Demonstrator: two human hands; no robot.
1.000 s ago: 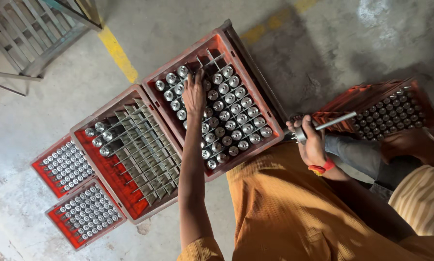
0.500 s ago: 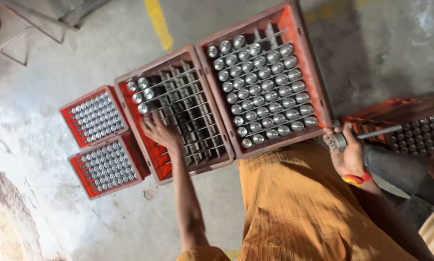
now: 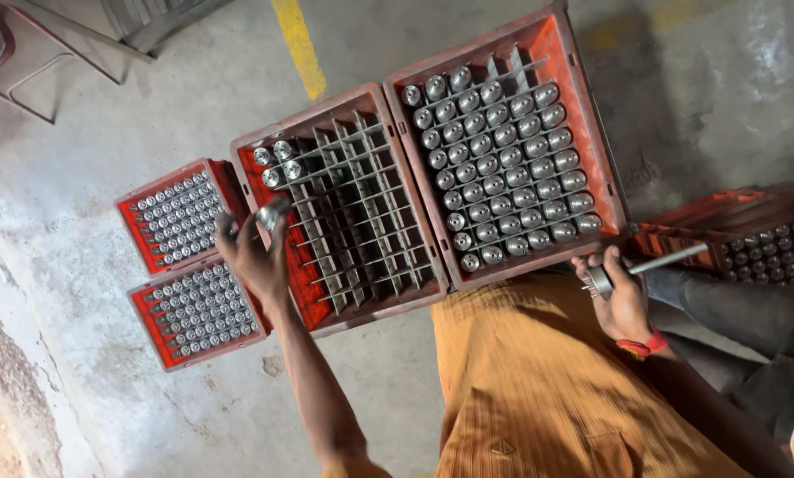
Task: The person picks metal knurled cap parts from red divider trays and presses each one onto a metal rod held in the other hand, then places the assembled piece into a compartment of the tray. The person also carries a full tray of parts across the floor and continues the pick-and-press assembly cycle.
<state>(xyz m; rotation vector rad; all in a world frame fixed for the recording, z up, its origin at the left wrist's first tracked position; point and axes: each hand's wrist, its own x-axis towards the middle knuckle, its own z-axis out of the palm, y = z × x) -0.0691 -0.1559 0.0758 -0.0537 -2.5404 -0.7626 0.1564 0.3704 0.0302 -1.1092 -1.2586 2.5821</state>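
Head view looks down on the left hand [image 3: 254, 257], whose fingers [image 3: 234, 237] curl around a small shiny metal cylinder [image 3: 273, 213]; the piece sticks out past the fingertips, just above the near-left corner of the middle red crate [image 3: 248, 170]. That crate's metal grid is mostly bare, with a few cylinders in its far-left cells. Beside it, the fuller red crate [image 3: 583, 115] is packed with the same parts. Two small red trays [image 3: 145, 199] of tiny pins lie on the concrete floor [image 3: 105, 115] left of the hand. The right hand [image 3: 623, 296] is closed on a metal tool [image 3: 654, 263], possibly a gauge; its grip end is partly hidden
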